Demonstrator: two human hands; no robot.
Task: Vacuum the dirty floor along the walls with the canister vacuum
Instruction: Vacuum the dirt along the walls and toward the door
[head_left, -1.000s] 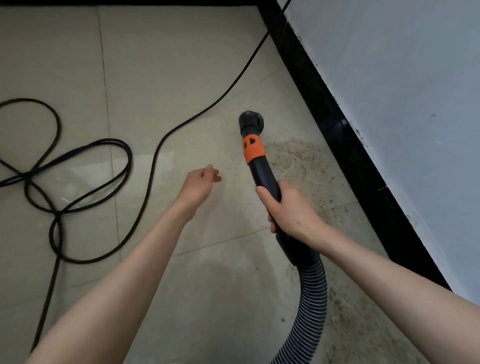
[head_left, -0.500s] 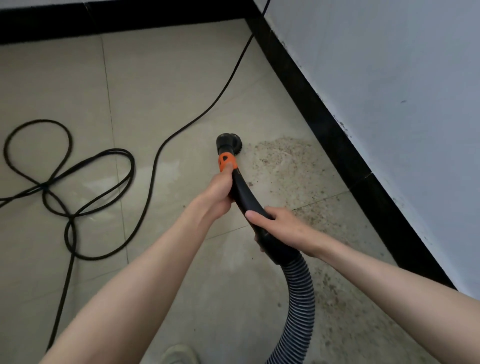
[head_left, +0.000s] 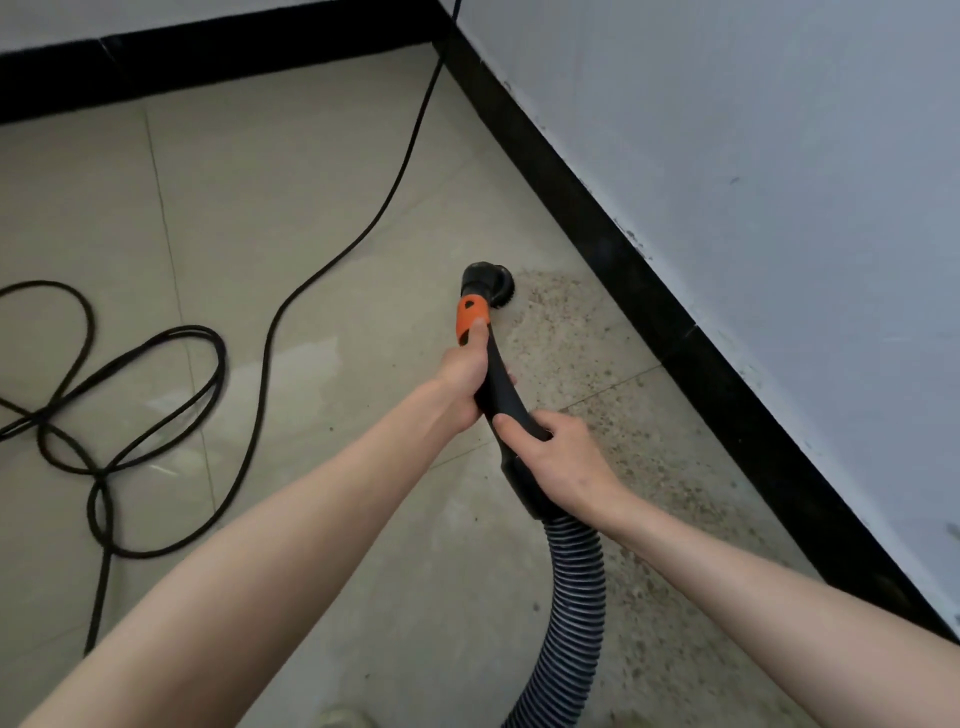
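A black vacuum handle (head_left: 501, 387) with an orange collar (head_left: 470, 316) ends in a round brush nozzle (head_left: 488, 280) resting on the tiled floor at the near edge of a patch of brown dirt (head_left: 582, 338). My left hand (head_left: 462, 376) grips the handle just below the orange collar, thumb on the collar. My right hand (head_left: 558, 460) grips the handle lower down, where it joins the ribbed grey hose (head_left: 571, 613). The dirt runs along the black baseboard (head_left: 649, 301) of the right wall.
A black power cord (head_left: 156, 374) lies looped on the tiles at left, and one strand (head_left: 384, 202) runs up to the room corner. A second baseboard (head_left: 208, 57) lines the far wall. A shoe tip (head_left: 340, 717) shows at the bottom edge.
My left hand came across and took hold of the handle below the orange collar. The view tilted up, so the far wall's baseboard and the corner came into sight.
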